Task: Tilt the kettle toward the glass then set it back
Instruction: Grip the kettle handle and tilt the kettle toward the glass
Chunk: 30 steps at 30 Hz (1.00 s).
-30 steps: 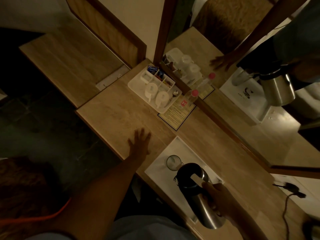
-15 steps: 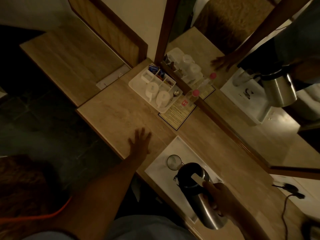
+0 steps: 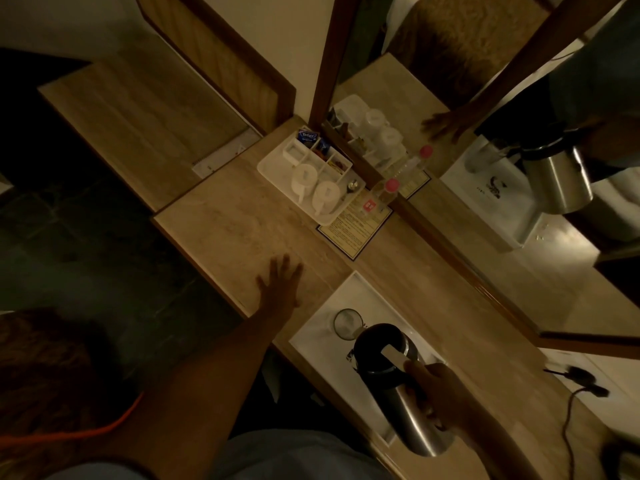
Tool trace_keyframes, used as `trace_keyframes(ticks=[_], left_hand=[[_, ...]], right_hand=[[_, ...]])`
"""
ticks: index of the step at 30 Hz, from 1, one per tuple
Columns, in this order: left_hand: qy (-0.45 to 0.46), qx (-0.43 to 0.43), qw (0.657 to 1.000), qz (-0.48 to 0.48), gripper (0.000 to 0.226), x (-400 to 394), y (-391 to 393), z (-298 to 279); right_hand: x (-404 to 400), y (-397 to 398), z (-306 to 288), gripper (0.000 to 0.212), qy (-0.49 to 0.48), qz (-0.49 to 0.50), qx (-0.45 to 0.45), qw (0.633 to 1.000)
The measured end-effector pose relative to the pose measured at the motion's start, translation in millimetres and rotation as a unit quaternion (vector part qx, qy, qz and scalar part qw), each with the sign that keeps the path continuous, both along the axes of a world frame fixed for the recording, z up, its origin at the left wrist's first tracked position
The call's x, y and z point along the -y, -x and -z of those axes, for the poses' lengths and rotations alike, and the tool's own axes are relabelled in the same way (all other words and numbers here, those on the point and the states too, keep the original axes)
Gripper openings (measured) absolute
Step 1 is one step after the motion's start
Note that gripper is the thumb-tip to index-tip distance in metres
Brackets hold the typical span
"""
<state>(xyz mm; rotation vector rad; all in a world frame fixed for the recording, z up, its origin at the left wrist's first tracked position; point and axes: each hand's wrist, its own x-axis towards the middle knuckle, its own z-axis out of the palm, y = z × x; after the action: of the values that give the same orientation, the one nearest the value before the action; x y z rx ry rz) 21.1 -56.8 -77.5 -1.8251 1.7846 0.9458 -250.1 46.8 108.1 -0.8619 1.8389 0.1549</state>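
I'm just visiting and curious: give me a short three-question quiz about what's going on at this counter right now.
1. True or false: the kettle stands upright on the counter.
2. Which hand holds the kettle? A) left hand B) right hand C) both
3. Fill in: the left hand lies flat on the ____.

Key
1. False: it is lifted and tilted, its spout end over the glass on the white tray.
2. B: the right hand grips its handle.
3. Counter, apart from the tray.
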Motion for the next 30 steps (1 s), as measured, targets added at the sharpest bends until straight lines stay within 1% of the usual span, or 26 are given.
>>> trace_keyframes(ticks=[18, 23, 26, 28, 30], left_hand=[[-0.004, -0.005, 1.0, 0.002, 0.1, 1.2, -0.6, 0.2], [0.004, -0.004, 1.0, 0.008, 0.099, -1.0, -1.4, 0.8], [0.007, 0.0, 1.0, 0.012, 0.099, -1.5, -1.3, 0.0], [0.005, -0.002, 1.0, 0.009, 0.099, -0.6, -1.3, -0.7], [0.004, -0.004, 1.0, 0.007, 0.099, -0.2, -1.5, -1.5]], right_hand=[[0.2, -2.6, -0.5, 0.049, 0.002, -0.003, 0.006, 1.0], [0.8, -3.3, -0.2, 0.047, 0.007, -0.046, 0.001, 0.999], [1.7, -3.0, 0.3, 0.043, 0.007, -0.049, -0.003, 0.999], [1.3, -2.7, 1.0, 0.044, 0.011, -0.059, -0.006, 0.998], [1.1, -2.3, 2.2, 0.049, 0.003, -0.022, -0.003, 1.0]])
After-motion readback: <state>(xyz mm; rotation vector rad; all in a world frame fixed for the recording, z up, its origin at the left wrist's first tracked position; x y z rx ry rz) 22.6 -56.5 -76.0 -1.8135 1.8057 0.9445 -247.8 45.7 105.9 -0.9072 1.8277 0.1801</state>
